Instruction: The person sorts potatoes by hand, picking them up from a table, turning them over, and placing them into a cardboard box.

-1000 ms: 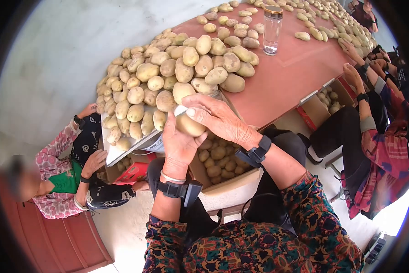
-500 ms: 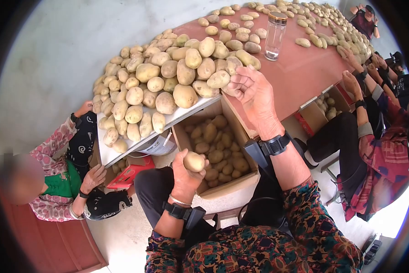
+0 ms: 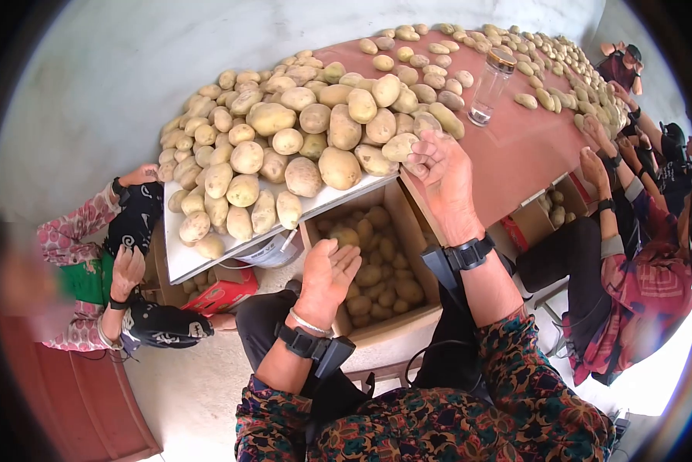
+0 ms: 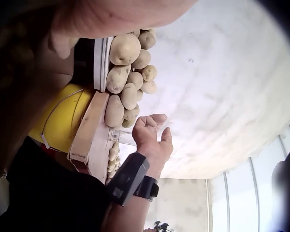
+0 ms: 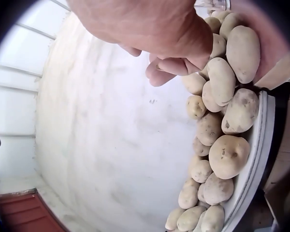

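Potatoes (image 3: 303, 177) lie heaped on a white-topped table. My left hand (image 3: 328, 279), palm up with its fingers extended, is over the near left side of a cardboard box (image 3: 430, 254) of potatoes. A yellowish potato (image 3: 346, 236) shows just beyond its fingertips; whether they touch is unclear. My right hand (image 3: 447, 185) is beside the heap's right edge, close to an oval potato (image 3: 400, 147). Its fingers are loosely bent, and the left wrist view shows a gap between thumb and fingers of the right hand (image 4: 153, 142), holding nothing.
A clear lidded jar (image 3: 490, 92) stands on the red tabletop (image 3: 507, 154), with more potatoes behind it. One person (image 3: 76, 285) sits at the left, others along the right side. A white bucket (image 3: 273, 252) and a red box (image 3: 226, 292) are below the table's left part.
My left hand has let go of its potato and opened over the box. Since the first frame, my right hand has moved away from the left, to the heap's right edge.
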Available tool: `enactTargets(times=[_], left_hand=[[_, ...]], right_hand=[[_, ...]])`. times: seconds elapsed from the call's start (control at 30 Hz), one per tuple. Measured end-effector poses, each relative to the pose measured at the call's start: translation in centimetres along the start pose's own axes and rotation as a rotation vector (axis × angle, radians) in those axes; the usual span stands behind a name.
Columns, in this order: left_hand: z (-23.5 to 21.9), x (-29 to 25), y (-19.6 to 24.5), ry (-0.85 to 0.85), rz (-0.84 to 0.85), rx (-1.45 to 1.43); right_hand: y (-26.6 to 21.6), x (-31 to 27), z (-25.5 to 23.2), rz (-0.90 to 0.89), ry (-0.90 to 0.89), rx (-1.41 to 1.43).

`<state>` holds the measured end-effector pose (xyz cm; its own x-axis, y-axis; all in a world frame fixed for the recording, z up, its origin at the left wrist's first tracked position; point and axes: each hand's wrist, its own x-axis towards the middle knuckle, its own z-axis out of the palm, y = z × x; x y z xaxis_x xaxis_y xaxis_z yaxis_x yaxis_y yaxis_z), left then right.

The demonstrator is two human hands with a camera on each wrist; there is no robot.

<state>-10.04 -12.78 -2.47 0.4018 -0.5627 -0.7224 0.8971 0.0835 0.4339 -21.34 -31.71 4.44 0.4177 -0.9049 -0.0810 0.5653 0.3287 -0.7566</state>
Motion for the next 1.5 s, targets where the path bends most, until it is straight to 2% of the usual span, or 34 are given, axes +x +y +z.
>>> enactTargets(times=[0.07,0.13,0.2,0.33,0.4,0.43,0.47,0.53,0.57,0.67,0.83,0.93,1.0,1.03,1.07,1.13,1.17,1.2,1.27,1.33,1.43,1.5], left_hand=[[0.6,-0.1,0.6,-0.066,0.017,-0.01],[1.2,0.4,1.5,-0.178,0.119,-0.062],[1.1,1.1,2.1,-0.193,0.15,-0.073],[0.4,1.8,2.9,-0.137,0.169,-0.119],[0.8,1.3,3.4,-0.202,0.208,-0.121],[0.8,1.4,3.6,-0.204,0.201,-0.126],[0.7,1.6,3.7,-0.214,0.208,-0.127],[0.5,1.4,3.8,-0.232,0.217,-0.134],[0.7,1.2,3.8,-0.219,0.209,-0.124],[1.0,0.6,3.3,-0.214,0.192,-0.129],[1.8,0.0,3.0,-0.282,0.136,-0.058],[2.2,-0.1,3.4,-0.296,0.125,-0.052],[2.1,0.0,3.5,-0.285,0.096,-0.074],[2.3,-0.2,3.8,-0.277,0.086,-0.068],[2.3,-0.3,4.0,-0.273,0.088,-0.063],[2.4,-0.5,4.2,-0.287,0.064,-0.075],[2.4,-0.4,4.3,-0.296,0.068,-0.081],[2.7,-0.5,4.5,-0.291,0.069,-0.079],[3.1,-1.0,4.9,-0.295,0.062,-0.077],[3.2,-1.2,5.2,-0.293,0.064,-0.073],[3.0,-1.0,5.3,-0.302,0.079,-0.064],[2.9,-1.0,5.2,-0.309,0.086,-0.059]], right_hand=[[0.6,-0.2,0.3,-0.056,-0.022,-0.106],[1.1,-0.6,0.7,-0.117,-0.04,-0.215],[1.6,-1.0,1.1,-0.186,-0.08,-0.432],[3.7,-1.2,1.8,-0.285,-0.124,-0.505],[5.0,-0.7,1.6,-0.378,-0.175,-0.657],[5.8,-0.5,1.5,-0.456,-0.157,-0.851],[6.4,-0.5,1.2,-0.455,-0.156,-0.859],[6.8,-1.7,2.1,-0.575,-0.19,-1.233],[7.0,-1.8,2.5,-0.606,-0.215,-1.288],[6.9,-1.1,5.0,-0.731,-0.285,-1.337],[7.2,4.2,12.5,-0.788,-0.436,-1.476],[9.3,7.6,16.3,-0.77,-0.506,-1.615],[10.6,9.8,17.7,-0.723,-0.526,-1.831],[10.4,10.9,18.7,-0.52,-0.568,-1.925],[10.4,11.7,19.5,-0.517,-0.566,-1.919],[10.6,13.4,20.3,-0.301,-0.656,-2.117],[10.8,15.4,20.4,-0.178,-0.797,-2.048],[10.8,16.1,20.8,-0.176,-0.8,-2.043],[11.1,17.3,21.5,0.016,-0.846,-2.058],[11.5,18.3,21.4,0.022,-0.877,-1.989],[11.6,18.5,21.9,0.168,-0.895,-2.015],[11.3,17.9,21.9,0.176,-0.896,-2.013]])
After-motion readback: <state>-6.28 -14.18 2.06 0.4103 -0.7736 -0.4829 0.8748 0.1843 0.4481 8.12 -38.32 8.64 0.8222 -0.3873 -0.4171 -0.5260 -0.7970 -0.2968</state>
